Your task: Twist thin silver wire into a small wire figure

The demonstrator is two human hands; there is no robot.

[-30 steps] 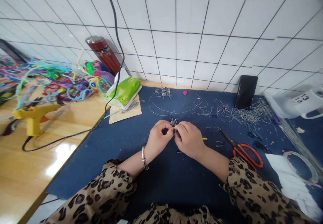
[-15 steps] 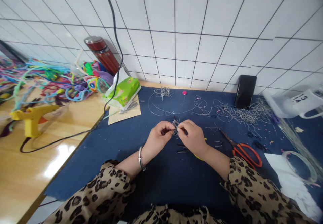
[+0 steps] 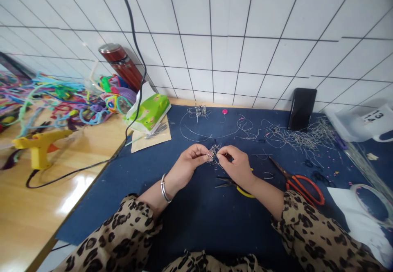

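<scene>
Over the dark blue mat point(image 3: 196, 214), my left hand point(image 3: 188, 163) and my right hand point(image 3: 237, 166) meet at a small tangle of thin silver wire point(image 3: 214, 154). Each hand pinches one side of it with thumb and fingertips. A silver bangle sits on my left wrist. Yellow-handled pliers point(image 3: 236, 184) lie on the mat just below my right hand, partly hidden by the wrist.
Orange-handled scissors point(image 3: 302, 180) lie to the right. Loose wire bits point(image 3: 294, 137) and a black phone point(image 3: 302, 108) are at the back. A yellow glue gun point(image 3: 39, 145), colourful pipe cleaners point(image 3: 61, 96), a red flask point(image 3: 123, 65) and a green tissue pack point(image 3: 149, 110) fill the left side.
My hands have eased slightly apart and the wire tangle now shows more between the fingertips. The pliers under my right hand have come into view. The camera tilted a little.
</scene>
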